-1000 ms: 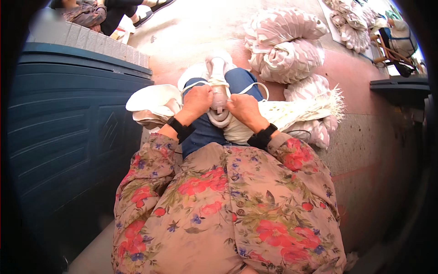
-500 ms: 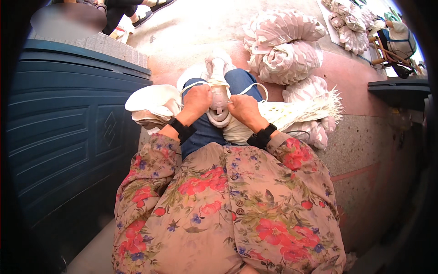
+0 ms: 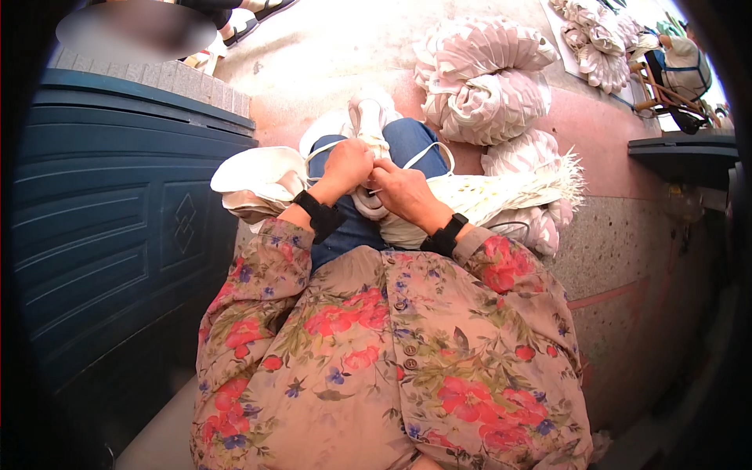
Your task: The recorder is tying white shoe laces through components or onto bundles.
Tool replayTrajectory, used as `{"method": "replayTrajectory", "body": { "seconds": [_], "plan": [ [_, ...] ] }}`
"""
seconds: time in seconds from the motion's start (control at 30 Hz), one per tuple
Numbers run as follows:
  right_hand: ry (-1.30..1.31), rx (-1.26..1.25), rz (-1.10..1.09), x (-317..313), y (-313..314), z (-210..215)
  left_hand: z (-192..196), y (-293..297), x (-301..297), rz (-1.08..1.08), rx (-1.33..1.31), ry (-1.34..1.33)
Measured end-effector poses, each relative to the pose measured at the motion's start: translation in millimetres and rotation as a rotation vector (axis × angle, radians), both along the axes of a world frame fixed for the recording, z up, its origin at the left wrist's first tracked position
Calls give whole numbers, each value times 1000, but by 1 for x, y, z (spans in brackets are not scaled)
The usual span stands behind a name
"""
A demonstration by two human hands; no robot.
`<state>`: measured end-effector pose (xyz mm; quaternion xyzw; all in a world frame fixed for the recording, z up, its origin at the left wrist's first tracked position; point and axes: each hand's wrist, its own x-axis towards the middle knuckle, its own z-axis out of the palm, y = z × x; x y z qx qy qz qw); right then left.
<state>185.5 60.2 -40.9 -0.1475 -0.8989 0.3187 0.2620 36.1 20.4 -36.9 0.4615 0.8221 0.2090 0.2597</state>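
A white and pale pink shoe upper [image 3: 370, 117] rests between my knees, its toe pointing away from me. My left hand [image 3: 348, 166] and my right hand [image 3: 399, 190] meet over its tongue, both closed with the fingertips pinched together. White shoelace [image 3: 444, 146] loops out from the fingers on each side, across the jeans [image 3: 423, 135]. The fingers cover the lace ends and most of the tongue. A thick bundle of cream laces [image 3: 501, 194] lies across my lap beside my right hand. More white uppers [image 3: 254, 174] sit by my left knee.
Coiled stacks of pinkish-white uppers [image 3: 489, 106] stand on the floor ahead to the right, with another pile [image 3: 599, 39] farther off. A dark blue panelled cabinet [image 3: 133, 204] runs along my left. Another person's foot in a dark shoe [image 3: 241, 31] shows at the top left.
My hands have come together from either side of the shoe upper and now touch over its tongue. The view has shifted slightly.
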Motion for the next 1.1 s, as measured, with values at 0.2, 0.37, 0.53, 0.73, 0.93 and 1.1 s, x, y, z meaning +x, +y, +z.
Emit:
{"method": "replayTrajectory", "body": {
  "seconds": [0.2,0.37,0.53,0.73,0.93,1.1],
  "plan": [
    [-289,234,34,4,15,-3,8,-1,5,-79,24,131],
    [-315,152,-129,3,13,-9,16,-3,12,-100,-15,221],
    [-215,-59,-141,0,14,-14,16,5,15,-85,-42,232],
    [-178,-274,-150,1,16,-15,4,8,23,-39,-41,183],
    [-113,-467,-255,-10,22,-22,0,8,8,-10,4,19],
    [42,-591,-376,-23,40,12,20,0,1,-183,357,460]
  ]
}}
